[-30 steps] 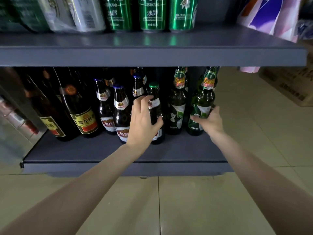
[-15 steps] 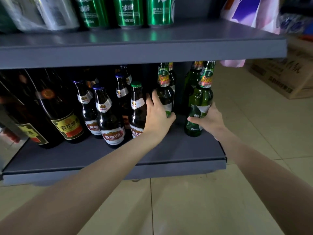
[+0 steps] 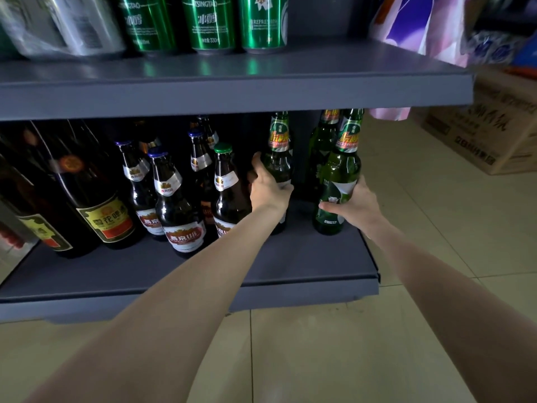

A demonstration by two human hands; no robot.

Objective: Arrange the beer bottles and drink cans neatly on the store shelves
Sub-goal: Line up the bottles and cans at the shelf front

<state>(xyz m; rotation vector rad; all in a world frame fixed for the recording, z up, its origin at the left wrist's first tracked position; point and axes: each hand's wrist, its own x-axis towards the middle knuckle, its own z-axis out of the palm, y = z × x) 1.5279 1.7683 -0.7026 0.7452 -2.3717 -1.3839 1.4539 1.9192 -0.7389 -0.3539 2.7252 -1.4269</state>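
Left hand [image 3: 268, 189] wraps a green beer bottle [image 3: 279, 158] mid-right on the lower shelf [image 3: 290, 257] — upright. Right hand [image 3: 353, 206] grips the near-right green bottle [image 3: 340, 181], tilted slightly — green cans [image 3: 212, 21] on the shelf above.

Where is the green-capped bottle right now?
In the head view, the green-capped bottle stands mid lower shelf, just left of the left hand, right of the blue-capped bottles.
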